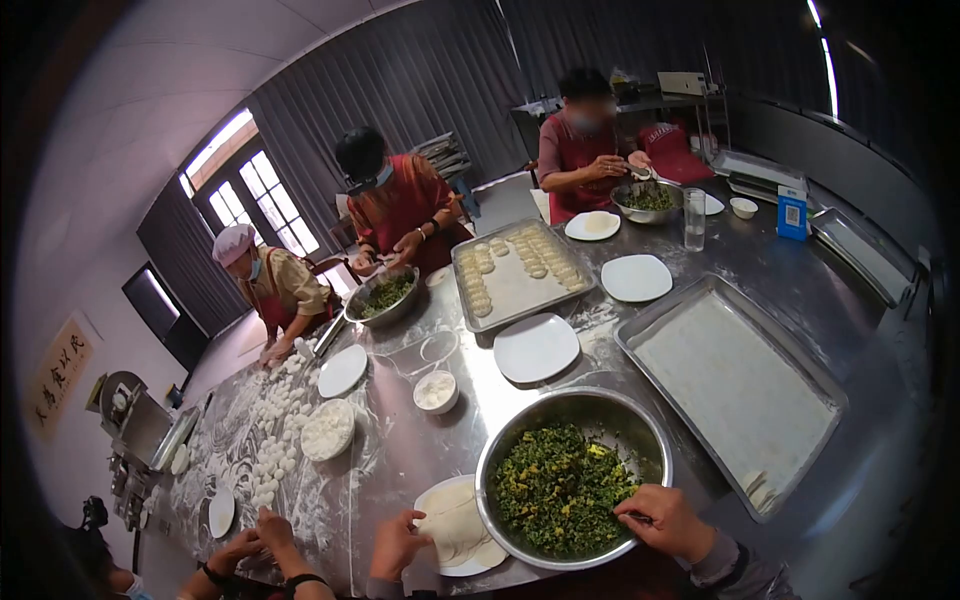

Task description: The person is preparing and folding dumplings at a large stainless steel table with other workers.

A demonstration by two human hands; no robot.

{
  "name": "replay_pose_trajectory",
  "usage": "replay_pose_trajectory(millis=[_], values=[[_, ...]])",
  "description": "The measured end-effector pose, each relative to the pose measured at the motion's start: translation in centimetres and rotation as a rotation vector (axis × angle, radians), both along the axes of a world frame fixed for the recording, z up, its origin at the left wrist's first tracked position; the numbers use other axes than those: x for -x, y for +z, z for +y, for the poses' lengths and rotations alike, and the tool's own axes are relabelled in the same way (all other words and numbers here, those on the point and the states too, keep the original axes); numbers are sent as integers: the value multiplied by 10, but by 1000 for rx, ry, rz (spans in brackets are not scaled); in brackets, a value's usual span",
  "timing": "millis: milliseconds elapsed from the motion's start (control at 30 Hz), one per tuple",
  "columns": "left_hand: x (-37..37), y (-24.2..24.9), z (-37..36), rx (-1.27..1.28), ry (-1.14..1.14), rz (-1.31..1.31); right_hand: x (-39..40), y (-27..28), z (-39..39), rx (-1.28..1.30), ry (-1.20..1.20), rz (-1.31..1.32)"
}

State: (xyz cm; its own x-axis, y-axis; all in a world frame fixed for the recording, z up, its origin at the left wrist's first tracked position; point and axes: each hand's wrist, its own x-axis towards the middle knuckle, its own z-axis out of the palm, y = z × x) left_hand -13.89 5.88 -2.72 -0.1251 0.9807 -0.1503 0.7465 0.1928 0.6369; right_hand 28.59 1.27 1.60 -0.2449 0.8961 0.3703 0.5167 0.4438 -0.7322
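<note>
At the bottom of the head view my left hand (398, 543) has its fingers closed at the left edge of a stack of pale round dumpling wrappers (458, 522). The wrappers lie on a white plate (470, 568). My right hand (668, 522) reaches over the near right rim of a large steel bowl (484, 490). Its fingers are pinched together at the chopped green and yellow filling (560, 485); a small dark thing shows between them, too small to name. A few dumplings (760, 490) sit in the near corner of a metal tray (828, 395) at the right.
Another tray (520, 290) holds rows of dumplings, near white plates (537, 348) and a small flour bowl (436, 392). Dough pieces (275, 450) lie on the floured left side. Co-workers stand around the table; one co-worker's hands (262, 540) are close at my left.
</note>
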Motion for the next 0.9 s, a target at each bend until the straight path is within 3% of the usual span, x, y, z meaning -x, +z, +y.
replay_pose_trajectory(millis=[33, 133, 333, 433, 533, 633, 700, 833, 900], values=[[-3, 5, 0, 4, -8, 76, 0, -2, 1, -35, -4, 5], [5, -5, 4, 18, 15, -20, -1, -2, 4, -118, -19, -6], [0, -6, -3, -29, 73, -407, -4, 10, 3, -153, 27, -117], [0, -17, -7, -321, 59, -597, -7, 7, 4, -186, 49, -151], [-42, 23, -21, -513, 40, -622, -7, 9, 7, -234, 90, -168], [-68, 49, -37, -530, 195, -941, -10, 11, 9, -181, 156, -173], [-79, 35, -41, -525, 185, -1158, -14, 16, 6, -169, 76, -98], [-99, 8, -55, -259, 408, -1651, -23, 32, 2, 77, -73, 120], [-95, 2, -57, -214, 489, -1835, -27, 21, 11, 65, -87, 140]])
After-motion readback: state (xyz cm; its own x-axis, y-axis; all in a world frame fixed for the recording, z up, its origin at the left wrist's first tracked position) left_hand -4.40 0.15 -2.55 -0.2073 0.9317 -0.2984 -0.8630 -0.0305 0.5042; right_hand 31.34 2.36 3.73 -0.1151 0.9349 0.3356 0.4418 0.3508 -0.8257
